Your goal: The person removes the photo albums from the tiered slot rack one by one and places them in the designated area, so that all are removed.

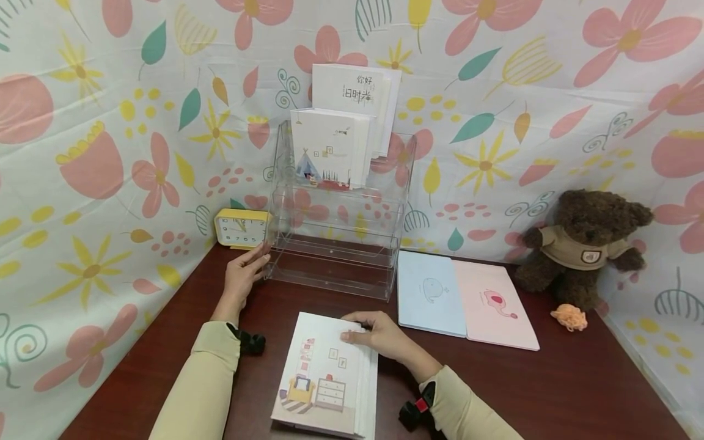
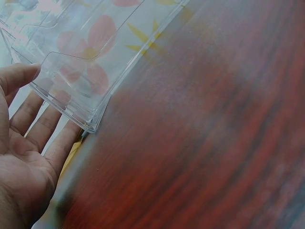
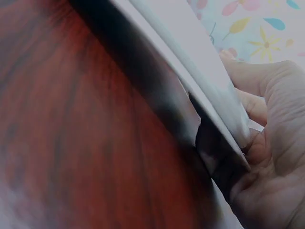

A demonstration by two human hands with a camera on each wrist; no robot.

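My left hand (image 1: 244,278) is at the lower left side of a clear stepped display rack (image 1: 330,281), its fairly straight fingers touching the side. In the left wrist view, the fingers (image 2: 40,126) run behind the clear panel and the thumb lies near its edge. A small stack of white booklets (image 1: 316,379) is in my right hand (image 1: 385,339), thumb over the upper right corner and fingers round the edge. The top cover shows a yellow armchair and a chest of drawers. Seen from the right wrist, the booklets (image 3: 190,62) stand tilted above the tabletop.
White booklets (image 1: 330,143) stand in the rack's upper tiers. A yellow clock (image 1: 242,227) sits left of it. To the right lie a blue booklet (image 1: 429,293) and a pink one (image 1: 495,305), beside a brown teddy bear (image 1: 585,244) and an orange fluffy bundle (image 1: 569,318).
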